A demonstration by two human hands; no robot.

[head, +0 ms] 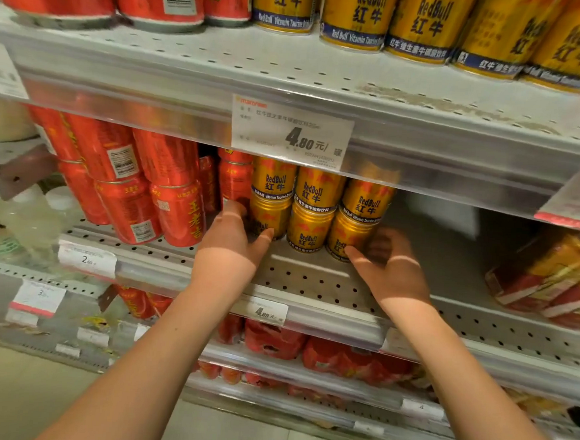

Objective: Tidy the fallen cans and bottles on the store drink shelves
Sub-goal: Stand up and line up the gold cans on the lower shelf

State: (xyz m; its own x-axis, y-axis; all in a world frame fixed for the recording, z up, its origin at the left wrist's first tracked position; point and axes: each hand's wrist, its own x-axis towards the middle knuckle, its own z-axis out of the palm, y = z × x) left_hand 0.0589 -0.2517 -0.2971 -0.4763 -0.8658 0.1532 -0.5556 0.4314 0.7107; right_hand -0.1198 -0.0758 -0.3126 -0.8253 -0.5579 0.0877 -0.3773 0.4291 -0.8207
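Gold Red Bull cans (311, 209) stand on the middle shelf (311, 283), stacked two high in three columns. My left hand (234, 240) reaches in at the left end of the row. Its fingers go between the red cans and the lower left gold can (270, 218), and its thumb lies on that can's front. My right hand (390, 264) is at the right end, with fingers curled round the side of the lower right gold can (347, 236) and the thumb at its base. All the gold cans here stand upright.
Red herbal-tea cans (167, 194) are stacked to the left, leaning slightly. Boxed multipacks (552, 272) lie at the far right, with bare shelf between them and my right hand. The shelf above (292, 65) holds more red and gold cans over a 4.80 price tag (291, 134). Red packs fill the lower shelves.
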